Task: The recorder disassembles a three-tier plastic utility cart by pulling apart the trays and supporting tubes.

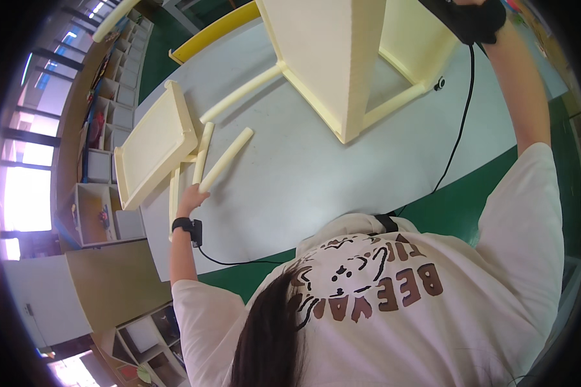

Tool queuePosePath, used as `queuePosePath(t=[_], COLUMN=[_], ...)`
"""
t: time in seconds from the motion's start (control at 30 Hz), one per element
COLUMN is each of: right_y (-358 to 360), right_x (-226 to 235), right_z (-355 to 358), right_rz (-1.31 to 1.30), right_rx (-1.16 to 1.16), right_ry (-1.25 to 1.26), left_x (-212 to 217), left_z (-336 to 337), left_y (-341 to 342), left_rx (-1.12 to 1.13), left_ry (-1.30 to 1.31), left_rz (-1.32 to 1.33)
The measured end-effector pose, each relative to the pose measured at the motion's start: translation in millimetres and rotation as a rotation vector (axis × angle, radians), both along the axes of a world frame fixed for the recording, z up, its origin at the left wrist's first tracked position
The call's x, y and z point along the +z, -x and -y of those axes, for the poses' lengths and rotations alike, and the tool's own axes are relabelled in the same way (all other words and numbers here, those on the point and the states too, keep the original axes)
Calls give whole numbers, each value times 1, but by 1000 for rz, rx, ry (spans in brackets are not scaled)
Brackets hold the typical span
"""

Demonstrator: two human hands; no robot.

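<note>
Below, the left hand (190, 197) rests its narrow fingers (199, 189) on the near end of a cream rod (226, 159) lying on the grey worktop (316, 174), beside a flat cream panel (153, 143). Right hand (468, 19), gloved black, grips the upturned cream frame (332, 58); a black cable (458, 129) trails beneath. Storage shelves (103, 129) stand at left.

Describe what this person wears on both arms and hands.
The left hand is bare; its wrist carries a black band with a small black device trailing a thin black cable. The right hand wears a black covering, also cabled. Pale short sleeves end at the upper arms.
</note>
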State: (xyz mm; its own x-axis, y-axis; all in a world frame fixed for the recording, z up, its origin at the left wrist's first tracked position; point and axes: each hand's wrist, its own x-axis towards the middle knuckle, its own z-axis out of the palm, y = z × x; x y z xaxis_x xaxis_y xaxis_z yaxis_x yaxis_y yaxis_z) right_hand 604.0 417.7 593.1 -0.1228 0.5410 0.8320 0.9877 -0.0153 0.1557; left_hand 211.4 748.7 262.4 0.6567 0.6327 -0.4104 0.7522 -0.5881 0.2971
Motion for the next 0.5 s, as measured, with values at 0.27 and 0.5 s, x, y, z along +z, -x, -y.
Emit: queuePosePath(t=[0.27, 0.5], right_y=[16, 35], right_x=[-11, -22], right_z=[-19, -23], right_rz=[49, 44], right_rx=[125, 51], right_ry=[-13, 31], left_x=[-54, -59], left_z=[0, 7], left_y=[20, 33], left_rx=[132, 301], left_ry=[-315, -487], left_rz=[-57, -294])
